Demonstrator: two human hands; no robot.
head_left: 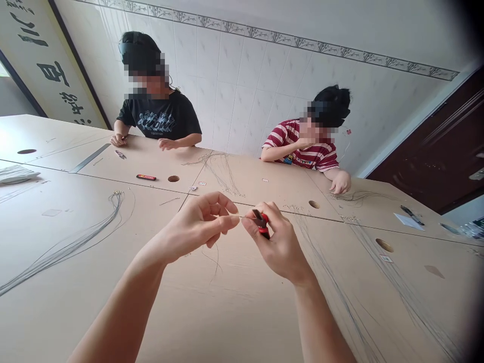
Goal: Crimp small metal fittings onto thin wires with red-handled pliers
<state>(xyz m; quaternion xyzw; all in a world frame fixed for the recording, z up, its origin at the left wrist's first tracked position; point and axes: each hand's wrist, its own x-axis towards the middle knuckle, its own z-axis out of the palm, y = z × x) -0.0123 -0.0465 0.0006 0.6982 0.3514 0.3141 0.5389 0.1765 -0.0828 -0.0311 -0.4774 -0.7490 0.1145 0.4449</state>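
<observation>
My left hand is raised above the wooden table, thumb and forefinger pinched on a thin grey wire that trails down under the hand. My right hand is closed around a small red-handled tool, its dark tip pointing left toward my left fingertips. The two hands nearly touch at the wire's end.
Bundles of thin wires lie at left, centre back and right. The table has round holes. A red and black tool lies near a person in a black shirt; another person in a striped shirt sits further right.
</observation>
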